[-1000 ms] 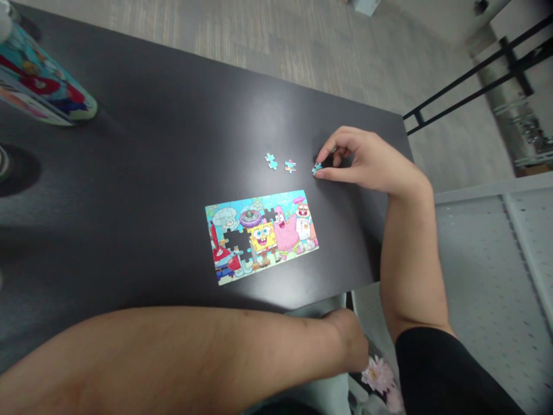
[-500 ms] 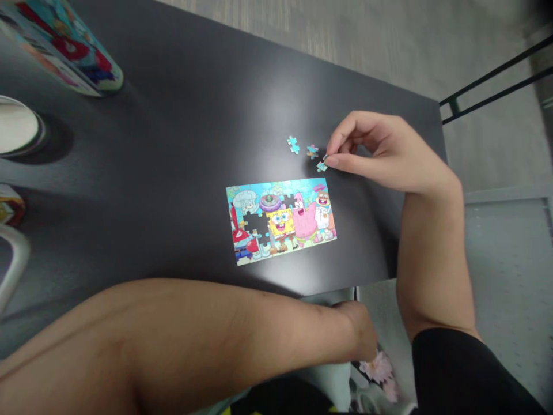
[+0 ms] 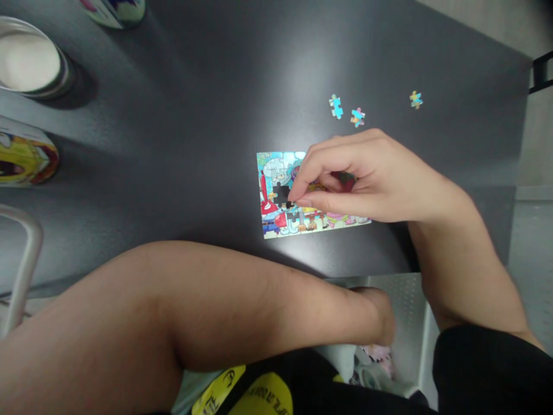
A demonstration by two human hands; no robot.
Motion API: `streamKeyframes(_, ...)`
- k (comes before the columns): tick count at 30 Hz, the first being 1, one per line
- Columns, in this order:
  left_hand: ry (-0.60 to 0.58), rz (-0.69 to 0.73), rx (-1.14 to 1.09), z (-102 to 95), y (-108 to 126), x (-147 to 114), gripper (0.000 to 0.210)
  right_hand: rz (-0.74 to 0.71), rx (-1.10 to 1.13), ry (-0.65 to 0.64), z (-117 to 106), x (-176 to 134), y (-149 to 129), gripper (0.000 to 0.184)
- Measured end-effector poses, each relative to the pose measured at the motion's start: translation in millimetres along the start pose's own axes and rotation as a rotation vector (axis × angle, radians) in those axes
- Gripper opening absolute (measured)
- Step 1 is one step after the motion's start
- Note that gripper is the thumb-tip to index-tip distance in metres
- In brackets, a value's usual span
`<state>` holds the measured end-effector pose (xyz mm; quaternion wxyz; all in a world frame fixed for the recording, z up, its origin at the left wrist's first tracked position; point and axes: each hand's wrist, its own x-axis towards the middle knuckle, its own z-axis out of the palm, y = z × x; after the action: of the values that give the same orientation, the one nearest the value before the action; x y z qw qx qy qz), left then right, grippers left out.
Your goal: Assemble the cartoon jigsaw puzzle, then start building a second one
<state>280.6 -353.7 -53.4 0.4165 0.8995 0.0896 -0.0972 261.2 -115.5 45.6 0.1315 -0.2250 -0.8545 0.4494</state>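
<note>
My right hand [image 3: 345, 178] is over a partly filled cartoon jigsaw puzzle [image 3: 272, 229] lying flat on the dark table. Thumb and forefinger are pinched on a small jigsaw piece [image 3: 292, 203], mostly hidden by the fingertips, at the edge of a dark gap in the puzzle's left half. The hand covers much of the puzzle's upper right. Above it lie two loose pieces close together, a light blue piece [image 3: 336, 107] and a multicoloured piece [image 3: 358, 117]. A yellow and blue piece [image 3: 416, 100] sits farther right. My left hand [image 3: 382, 317] hangs below the table's front edge, its fingers hidden.
At the left stand an open round tin [image 3: 30, 63], a printed yellow container [image 3: 28, 153] and part of another printed container [image 3: 116, 11]. A pale curved tube [image 3: 32, 248] rises at the lower left. My left forearm [image 3: 242, 305] lies across the near side.
My right hand has moved left and down from the loose pieces to the puzzle, carrying a piece. The view has shifted, and a loose piece formerly behind the hand now shows at right.
</note>
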Motion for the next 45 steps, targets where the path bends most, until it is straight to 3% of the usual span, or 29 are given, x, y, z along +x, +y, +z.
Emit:
streamKeyframes(4,-0.078,0.212,0.038,4.9,1,1,0.038,0.023,-0.002,-0.036,1,2,-4,0.017)
streamKeyframes(7,-0.108,0.27,0.139,7.8,5,1,0.044,0.054,0.004,-0.036,2,5,-7,0.013)
streamKeyframes(20,-0.147,0.265,0.15,4.9,7,4,0.043,0.055,-0.003,-0.031,6,6,-10,0.016)
streamKeyframes(25,-0.124,0.255,0.139,3.9,8,1,0.04,0.171,0.041,-0.032,0,8,-14,0.013)
streamKeyframes(30,-0.087,0.217,0.106,5.4,7,5,0.039,0.187,0.067,0.061,4,4,-12,0.022)
streamKeyframes(35,-0.07,0.219,0.071,13.1,7,11,0.04,0.148,0.006,0.208,17,4,-8,0.005)
streamKeyframes(45,-0.073,0.202,0.081,29.9,13,22,0.039,0.11,-0.072,0.192,22,13,-8,0.007)
